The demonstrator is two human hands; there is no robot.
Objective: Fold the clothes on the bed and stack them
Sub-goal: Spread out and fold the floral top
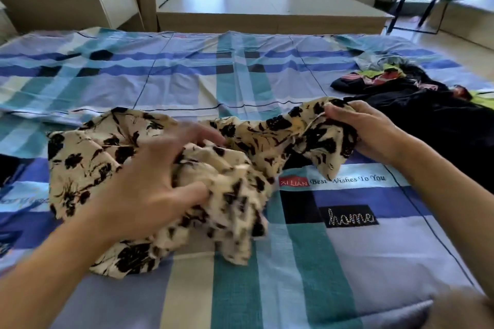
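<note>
Fingers (203,136) of the left hand (149,184), blurred, clutch the bunched floral garment (88,157) on the bed (294,262); the right hand (361,125) pinches its other end. Below those fingers the bed's print reads "XI LIAN Best Wishes To You", "home".

The bed (187,75) wore a blue-and-teal plaid sheet; on it lay a crumpled cream floral garment (88,157) and, farther right, dark clothes (417,115).

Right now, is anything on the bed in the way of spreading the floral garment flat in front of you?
Nothing visible does. The left hand and right hand hold the floral garment, and the plaid sheet beyond it is bare. The dark clothes pile lies just past the right hand.
</note>
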